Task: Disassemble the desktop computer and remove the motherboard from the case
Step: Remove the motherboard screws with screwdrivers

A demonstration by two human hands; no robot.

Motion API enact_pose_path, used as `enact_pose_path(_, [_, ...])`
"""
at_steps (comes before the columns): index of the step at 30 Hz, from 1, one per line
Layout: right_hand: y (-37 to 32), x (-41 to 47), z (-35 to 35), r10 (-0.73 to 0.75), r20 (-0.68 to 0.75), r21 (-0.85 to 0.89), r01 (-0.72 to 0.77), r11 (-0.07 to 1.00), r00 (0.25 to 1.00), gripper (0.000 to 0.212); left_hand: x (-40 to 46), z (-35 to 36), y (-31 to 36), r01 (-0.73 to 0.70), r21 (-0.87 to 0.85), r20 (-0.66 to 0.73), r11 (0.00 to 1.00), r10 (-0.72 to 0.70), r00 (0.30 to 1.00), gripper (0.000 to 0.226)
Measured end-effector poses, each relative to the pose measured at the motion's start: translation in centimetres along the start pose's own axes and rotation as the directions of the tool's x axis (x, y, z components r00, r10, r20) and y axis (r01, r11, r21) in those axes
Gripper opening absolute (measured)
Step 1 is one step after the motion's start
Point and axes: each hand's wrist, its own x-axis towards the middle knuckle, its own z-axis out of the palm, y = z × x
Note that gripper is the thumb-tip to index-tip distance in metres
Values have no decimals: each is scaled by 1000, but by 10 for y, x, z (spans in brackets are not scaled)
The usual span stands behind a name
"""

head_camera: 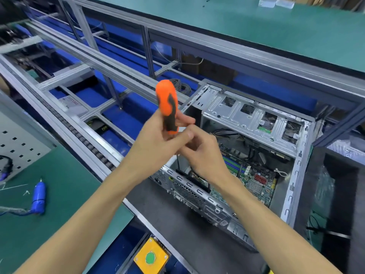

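Above the open case (pixel 256 155), an orange screwdriver (pixel 167 107) is gripped by left hand (pixel 158 143); right hand (pixel 199 153) fingers are curled at its shaft, contents can't be told. Side panel is off; motherboard (pixel 254 180) is seated inside w/ cables attached, so removal is left.

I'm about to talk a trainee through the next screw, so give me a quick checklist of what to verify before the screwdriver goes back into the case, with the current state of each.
1. Orange-and-black-handled screwdriver in hand: ok, left hand grips the handle.
2. Right hand free to steady things: not ok, its fingers are curled at the base of the handle.
3. Tip seated on a screw: cannot tell, the hands hide most of the shaft.
4. Open silver metal computer case accessible: ok, side panel off, interior exposed.
5. Green motherboard still inside: ok, it lies in the case.
6. Cables off the board: not ok, black cables run over it.
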Motion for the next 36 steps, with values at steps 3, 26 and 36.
enact_pose_path(3, [2,2,-11,-11,-44,12,12,1000,999,6,-8,-9,-8,-29,-16,113,999,31,993,51])
enact_pose_path(26, [-8,-4,3,-150,185,-685,237,689,971,50,-1,0,2,8,331,-206,944,64,976,7])
enact_pose_path(36, [-21,3,2,9,310,-759,242,605,951,24,1,-6,9,-75,26,-72,997,76,994,23])
